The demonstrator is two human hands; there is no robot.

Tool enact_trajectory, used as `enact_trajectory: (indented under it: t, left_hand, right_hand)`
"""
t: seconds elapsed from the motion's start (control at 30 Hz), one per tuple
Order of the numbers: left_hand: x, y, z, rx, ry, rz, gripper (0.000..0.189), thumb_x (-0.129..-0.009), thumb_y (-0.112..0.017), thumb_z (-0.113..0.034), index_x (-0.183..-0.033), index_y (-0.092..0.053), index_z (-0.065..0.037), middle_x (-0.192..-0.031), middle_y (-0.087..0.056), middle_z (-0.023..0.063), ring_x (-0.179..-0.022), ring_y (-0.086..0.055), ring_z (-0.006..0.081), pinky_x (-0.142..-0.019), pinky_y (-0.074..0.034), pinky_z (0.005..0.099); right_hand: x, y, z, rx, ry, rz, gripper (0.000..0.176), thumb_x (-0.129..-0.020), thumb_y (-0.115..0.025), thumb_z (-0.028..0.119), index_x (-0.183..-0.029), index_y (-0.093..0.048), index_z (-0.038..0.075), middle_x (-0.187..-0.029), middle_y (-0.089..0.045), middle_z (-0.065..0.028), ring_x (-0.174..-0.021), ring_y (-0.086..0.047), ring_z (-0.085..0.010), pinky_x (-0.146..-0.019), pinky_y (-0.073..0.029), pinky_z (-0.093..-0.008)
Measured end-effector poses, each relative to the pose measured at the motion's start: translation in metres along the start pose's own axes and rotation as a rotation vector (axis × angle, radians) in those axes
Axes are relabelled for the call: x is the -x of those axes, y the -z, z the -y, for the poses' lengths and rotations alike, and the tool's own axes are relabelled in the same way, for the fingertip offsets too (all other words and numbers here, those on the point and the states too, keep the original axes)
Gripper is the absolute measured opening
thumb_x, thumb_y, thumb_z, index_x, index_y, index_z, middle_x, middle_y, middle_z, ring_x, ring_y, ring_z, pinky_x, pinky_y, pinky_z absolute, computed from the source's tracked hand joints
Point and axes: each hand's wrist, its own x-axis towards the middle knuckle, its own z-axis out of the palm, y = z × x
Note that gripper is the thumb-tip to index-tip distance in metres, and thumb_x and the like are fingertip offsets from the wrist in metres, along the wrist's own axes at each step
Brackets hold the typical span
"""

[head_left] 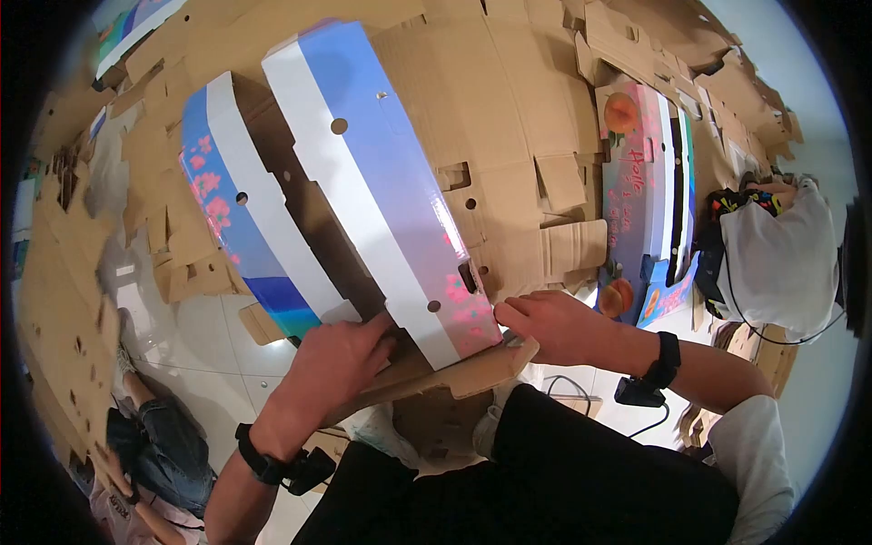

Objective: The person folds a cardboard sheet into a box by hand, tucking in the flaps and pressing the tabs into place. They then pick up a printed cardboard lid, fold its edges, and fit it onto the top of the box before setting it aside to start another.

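Note:
A partly folded carton [391,173], blue, white and pink with printed blossoms, lies in front of me with a long gap between its two top panels. My left hand [341,363] is at the carton's near end, its fingers reaching into the gap, bent and partly hidden by the panel edge. At the near right corner is my right hand [563,322], its fingers curled at the corner beside a brown cardboard flap [495,368] that sticks out toward me. What the fingertips of either hand pinch cannot be made out.
Flattened brown cardboard [490,82] spreads beneath and behind the carton. Another printed carton [636,200] stands at the right. A person in a white shirt [781,259] is at far right, another person [163,454] at lower left. Cardboard stacks [59,327] line the left.

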Motion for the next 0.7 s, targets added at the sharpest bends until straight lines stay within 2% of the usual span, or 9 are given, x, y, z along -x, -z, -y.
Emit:
enact_trajectory:
  t: [0.3,0.4,0.5,0.7]
  left_hand:
    - [-0.004,-0.023,0.015,0.16,0.085,-0.008,0.023,-0.102,-0.067,-0.024,-0.118,-0.073,-0.007,-0.078,-0.07,0.0237,-0.079,-0.069,0.0471,-0.072,-0.057,0.0572]
    - [-0.003,-0.023,0.009,0.118,0.088,-0.002,0.021,-0.1,-0.067,-0.022,-0.112,-0.075,-0.006,-0.078,-0.069,0.025,-0.079,-0.068,0.0467,-0.074,-0.057,0.0566]
    - [-0.005,-0.026,0.012,0.123,0.102,-0.002,0.021,-0.099,-0.068,-0.021,-0.111,-0.076,-0.005,-0.079,-0.069,0.0244,-0.079,-0.068,0.0458,-0.073,-0.057,0.0557]
    - [-0.005,-0.028,0.013,0.125,0.08,-0.026,0.02,-0.098,-0.069,-0.019,-0.11,-0.077,-0.005,-0.078,-0.069,0.0237,-0.078,-0.068,0.0453,-0.073,-0.057,0.0549]
  right_hand:
    - [-0.005,-0.004,-0.003,-0.007,-0.028,0.091,0.055,-0.086,-0.082,0.022,-0.127,-0.049,0.006,-0.113,-0.067,-0.0182,-0.107,-0.07,-0.0444,-0.093,-0.057,-0.0511]
    - [-0.007,-0.006,-0.003,0.0,-0.049,0.143,0.056,-0.086,-0.082,0.02,-0.13,-0.05,0.005,-0.116,-0.068,-0.019,-0.108,-0.07,-0.0448,-0.095,-0.057,-0.0515]
    - [-0.006,-0.008,-0.007,0.01,0.023,0.073,0.054,-0.098,-0.077,0.038,-0.13,-0.049,0.003,-0.105,-0.07,-0.022,-0.097,-0.072,-0.0469,-0.086,-0.059,-0.0545]
    - [-0.008,-0.01,-0.009,0.008,0.022,0.076,0.052,-0.099,-0.076,0.038,-0.127,-0.05,0.003,-0.102,-0.071,-0.0222,-0.098,-0.072,-0.047,-0.087,-0.058,-0.0547]
